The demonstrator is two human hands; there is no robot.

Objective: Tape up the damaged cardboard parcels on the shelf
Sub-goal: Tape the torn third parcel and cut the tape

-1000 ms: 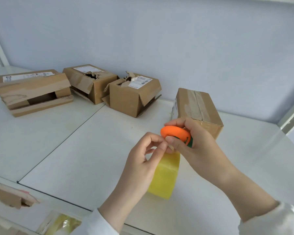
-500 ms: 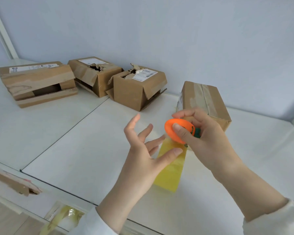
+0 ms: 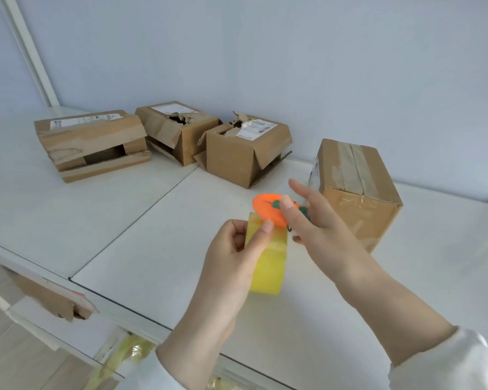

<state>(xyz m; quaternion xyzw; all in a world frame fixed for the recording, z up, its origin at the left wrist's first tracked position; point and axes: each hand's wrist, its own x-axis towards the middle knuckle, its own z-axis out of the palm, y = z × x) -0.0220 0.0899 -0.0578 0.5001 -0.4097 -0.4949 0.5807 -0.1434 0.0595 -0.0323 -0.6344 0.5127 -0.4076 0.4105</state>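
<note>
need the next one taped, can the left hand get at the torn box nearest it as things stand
Likely yes for the path: bare shelf lies between the left hand and the torn box. But the hand is pinching the yellow tape strip, so it is not free.

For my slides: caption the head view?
Left hand pinches yellow tape strip, right hand holds orange tool, cardboard parcels behind.

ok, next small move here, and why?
Probably carry the yellow translucent tape strip to the nearest torn brown cardboard box: left hand pinches its top, its lower end hangs free, right hand holds the orange carrot-shaped cutter, and that box's top gapes untaped.
</note>
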